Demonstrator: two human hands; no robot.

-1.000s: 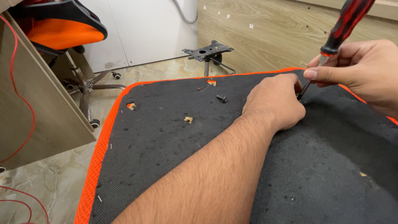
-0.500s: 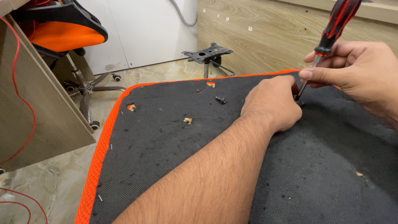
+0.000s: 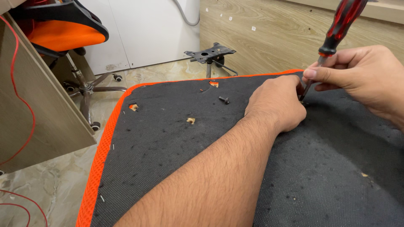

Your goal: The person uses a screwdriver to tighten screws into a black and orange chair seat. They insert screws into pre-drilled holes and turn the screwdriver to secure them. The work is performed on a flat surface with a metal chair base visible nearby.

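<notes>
An upturned chair seat (image 3: 176, 155), black fabric with an orange mesh edge, fills the view. My left hand (image 3: 275, 103) rests on it with fingers curled around the spot where the screwdriver tip meets the fabric; what it pinches is hidden. My right hand (image 3: 362, 77) holds a red-and-black screwdriver (image 3: 336, 31) by the shaft just below the handle, tip down beside my left fingers. A loose black screw (image 3: 224, 100) lies on the fabric to the left of my left hand. Several small torn holes, such as the hole (image 3: 191, 120), show in the fabric.
A black metal chair mechanism plate (image 3: 209, 53) stands on the floor beyond the seat. An orange office chair (image 3: 63, 35) with a wheeled base is at the far left, beside a wooden panel (image 3: 38, 122). Red wire (image 3: 19, 94) hangs over the panel. A wooden wall lies behind.
The screwdriver has tilted slightly and my right hand has shifted a little upward along it. My left hand stays curled at the tip.
</notes>
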